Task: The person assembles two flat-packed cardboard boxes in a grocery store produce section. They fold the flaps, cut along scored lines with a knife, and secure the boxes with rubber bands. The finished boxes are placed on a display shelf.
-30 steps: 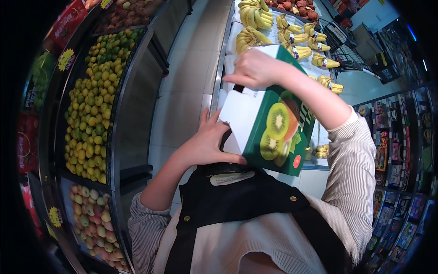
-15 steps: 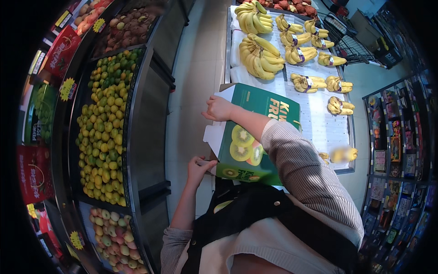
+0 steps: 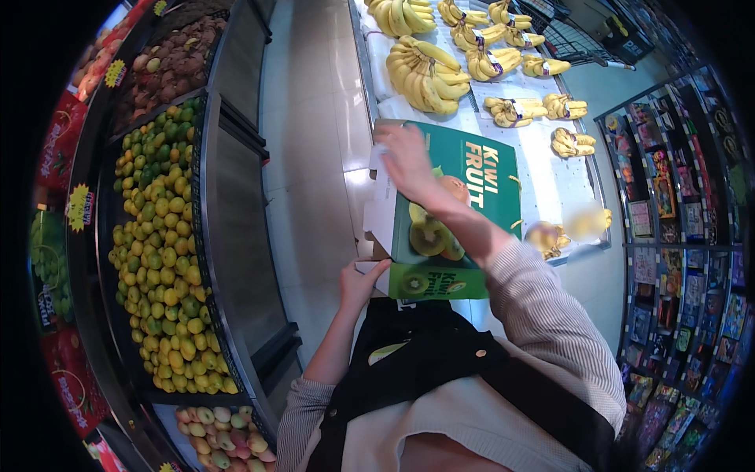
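A green fruit carton [image 3: 495, 212] with pictures of cut kiwifruit lies on the near end of the banana stand, its white end flaps [image 3: 379, 222] sticking out at the left. My left hand [image 3: 360, 285] pinches a small flap at the carton's near left corner, thumb on top. Across the carton reaches my right arm. My right hand [image 3: 407, 161] is at the far left corner by the upper flap, its fingers smeared by motion, so whether they grip the flap cannot be made out.
Banana bunches [image 3: 429, 75] lie on the white-covered stand [image 3: 543, 177]. At the left runs a fruit rack with green-yellow citrus [image 3: 165, 275] and apples [image 3: 224, 433]. A shelf rack of small packages [image 3: 668, 259] stands right, a shopping cart [image 3: 562, 39] behind.
My right hand has moved toward the far left corner of the carton, from a curled pose to a blurred one. My left hand stays at the near corner flap. The view has shifted.
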Demonstrator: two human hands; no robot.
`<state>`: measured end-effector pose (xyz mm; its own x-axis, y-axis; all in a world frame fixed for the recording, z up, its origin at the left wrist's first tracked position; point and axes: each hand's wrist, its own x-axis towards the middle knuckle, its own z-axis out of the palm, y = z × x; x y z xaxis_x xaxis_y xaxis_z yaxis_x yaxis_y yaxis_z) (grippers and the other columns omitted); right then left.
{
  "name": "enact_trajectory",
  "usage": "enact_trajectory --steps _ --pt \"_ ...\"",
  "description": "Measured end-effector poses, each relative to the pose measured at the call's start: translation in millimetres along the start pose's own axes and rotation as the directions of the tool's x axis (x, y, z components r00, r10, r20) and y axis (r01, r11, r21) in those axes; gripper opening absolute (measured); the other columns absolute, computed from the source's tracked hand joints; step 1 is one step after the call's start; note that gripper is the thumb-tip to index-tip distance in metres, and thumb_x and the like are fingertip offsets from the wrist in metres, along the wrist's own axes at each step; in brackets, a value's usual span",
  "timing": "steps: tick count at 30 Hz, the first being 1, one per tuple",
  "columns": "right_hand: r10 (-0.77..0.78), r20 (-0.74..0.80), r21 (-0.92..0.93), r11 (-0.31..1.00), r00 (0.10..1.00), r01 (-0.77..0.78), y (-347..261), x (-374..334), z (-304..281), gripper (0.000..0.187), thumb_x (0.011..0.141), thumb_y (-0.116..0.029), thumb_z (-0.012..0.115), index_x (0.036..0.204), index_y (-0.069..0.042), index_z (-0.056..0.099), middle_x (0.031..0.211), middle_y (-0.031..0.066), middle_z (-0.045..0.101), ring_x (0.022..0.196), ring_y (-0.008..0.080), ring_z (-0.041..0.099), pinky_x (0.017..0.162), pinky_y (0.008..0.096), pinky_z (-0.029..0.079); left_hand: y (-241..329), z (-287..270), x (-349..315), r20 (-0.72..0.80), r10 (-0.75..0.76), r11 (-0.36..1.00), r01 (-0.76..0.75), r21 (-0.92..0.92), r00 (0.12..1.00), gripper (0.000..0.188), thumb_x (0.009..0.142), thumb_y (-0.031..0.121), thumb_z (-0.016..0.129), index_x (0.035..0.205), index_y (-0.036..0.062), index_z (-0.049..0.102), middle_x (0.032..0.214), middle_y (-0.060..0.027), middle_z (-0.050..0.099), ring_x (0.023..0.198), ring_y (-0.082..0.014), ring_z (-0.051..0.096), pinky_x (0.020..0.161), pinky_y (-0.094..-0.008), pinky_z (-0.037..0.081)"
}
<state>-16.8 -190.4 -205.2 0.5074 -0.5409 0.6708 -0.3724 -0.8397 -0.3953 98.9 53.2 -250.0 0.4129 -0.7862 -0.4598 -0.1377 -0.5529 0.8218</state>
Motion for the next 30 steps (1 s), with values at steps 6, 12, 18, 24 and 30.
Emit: enact_trajectory --steps 6,12,18,24,30 --pt "0.492 0.185 -0.398 0.829 0.851 -0.393 -45 -113 -52 0.054 0.093 -0.033 0.059 0.139 -0.007 0.050 0.147 0.0192 0.044 0.137 0.0402 0.038 0.114 0.0585 0.020 -11 0 -7 0.024 0.021 0.997 -0.022 0.069 0.999 0.061 0.071 0.045 0.088 0.099 -0.0064 0.071 0.088 -0.0185 0.073 0.081 -0.0233 0.071 0.075 -0.0351 0.056" --pt "0.517 0.187 -0.462 0.796 0.835 -0.390 -11 -150 -9 0.062 0.094 -0.043 0.058 0.145 -0.009 0.047 0.152 0.0175 0.040 0.142 0.0394 0.034 0.116 0.0607 0.017 -48 10 11 0.029 0.048 0.998 -0.046 -0.043 0.998 0.048 0.079 0.037 0.083 0.099 -0.0055 0.072 0.089 -0.0177 0.074 0.082 -0.0220 0.072 0.077 -0.0355 0.055" --pt "0.485 0.104 -0.417 0.814 0.868 -0.405 -11 -150 2 0.057 0.094 -0.038 0.059 0.141 -0.007 0.049 0.150 0.0182 0.042 0.140 0.0387 0.036 0.116 0.0572 0.021 -48 -3 39 0.256 -0.090 0.991 0.112 -0.073 0.962 0.055 0.079 0.037 0.084 0.110 -0.0065 0.068 0.103 -0.0162 0.073 0.089 -0.0211 0.070 0.081 -0.0347 0.054" --pt "0.696 -0.294 -0.147 0.644 0.655 -0.750 8 -140 -123 0.038 0.094 -0.021 0.057 0.125 -0.001 0.056 0.117 0.0177 0.062 0.113 0.0349 0.056 0.098 0.0469 0.043 -62 -31 52 0.344 -0.088 0.933 0.199 -0.300 0.935 0.036 0.088 0.018 0.077 0.113 -0.0061 0.064 0.105 -0.0118 0.071 0.092 -0.0178 0.067 0.083 -0.0313 0.052" --pt "0.746 0.664 0.517 -0.501 -0.044 -0.694 39 -245 -148 0.045 0.102 -0.042 0.050 0.125 -0.004 0.059 0.112 0.0081 0.065 0.107 0.0181 0.060 0.093 0.0337 0.048 -82 -69 70 0.427 -0.203 0.925 0.316 -0.212 0.881 0.039 0.089 0.018 0.075 0.118 -0.0050 0.062 0.110 -0.0105 0.069 0.098 -0.0187 0.066 0.086 -0.0311 0.052"
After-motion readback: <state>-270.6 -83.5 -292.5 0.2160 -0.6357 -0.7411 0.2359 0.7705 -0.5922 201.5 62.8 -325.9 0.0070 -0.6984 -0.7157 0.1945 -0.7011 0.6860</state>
